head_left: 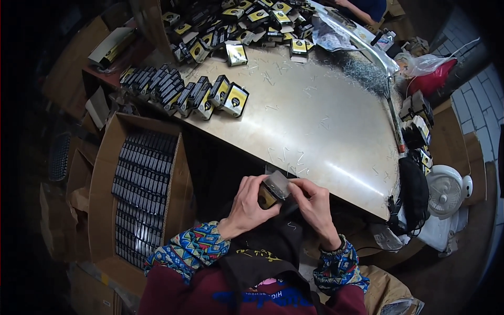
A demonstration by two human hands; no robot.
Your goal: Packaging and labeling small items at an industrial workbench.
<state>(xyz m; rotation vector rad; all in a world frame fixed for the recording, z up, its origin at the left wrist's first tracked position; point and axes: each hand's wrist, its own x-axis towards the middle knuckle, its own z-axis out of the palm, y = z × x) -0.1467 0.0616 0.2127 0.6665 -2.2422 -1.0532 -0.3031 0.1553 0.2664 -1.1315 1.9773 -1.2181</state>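
A small black-and-yellow cardboard box (269,198) is gripped in my left hand (245,206), above my lap and just off the near edge of the table. Its grey flap (277,184) faces up. The thumb and fingers of my right hand (314,206) are pinched together at the flap's right edge; whether anything small is between them is hidden. Several bent wire pieces (286,156) lie on the tabletop just beyond my hands. Another bent wire (291,226) rests on my dark apron (268,268).
The metal-topped table (325,121) bears a row of closed boxes (202,97), a heap of boxes (252,23) and a wire pile (365,73). A carton (176,194) packed with boxes stands left. At right is a white fan (445,192). Another person's arm (357,10) shows at the far side.
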